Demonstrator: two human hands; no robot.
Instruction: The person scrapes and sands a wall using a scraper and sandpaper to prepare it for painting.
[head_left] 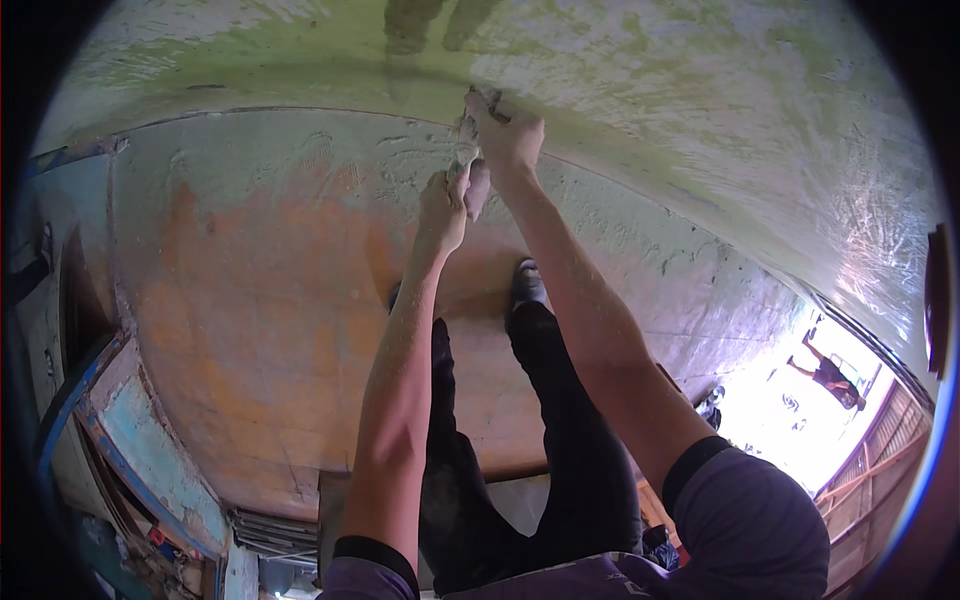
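Observation:
Both of my arms reach forward to where the floor meets a green, smeared wall (640, 70). My right hand (508, 138) is closed at the foot of the wall, its fingers bent round something small and greyish. Just nearer and to the left, my left hand (443, 208) is closed too. Between the hands runs a pale, whitish-grey coated piece (467, 145), and a rounded grey lump (478, 190) sits against the left fingers. The kind of these things cannot be made out. My fingers partly cover them.
Under me lies a worn floor (270, 290) with orange and grey-green patches and pale smears near the wall. My sandalled foot (527, 284) stands on it. Blue-edged wooden boards (150, 440) stand at the left. Through a bright opening at the right, another person (835, 380) is outside.

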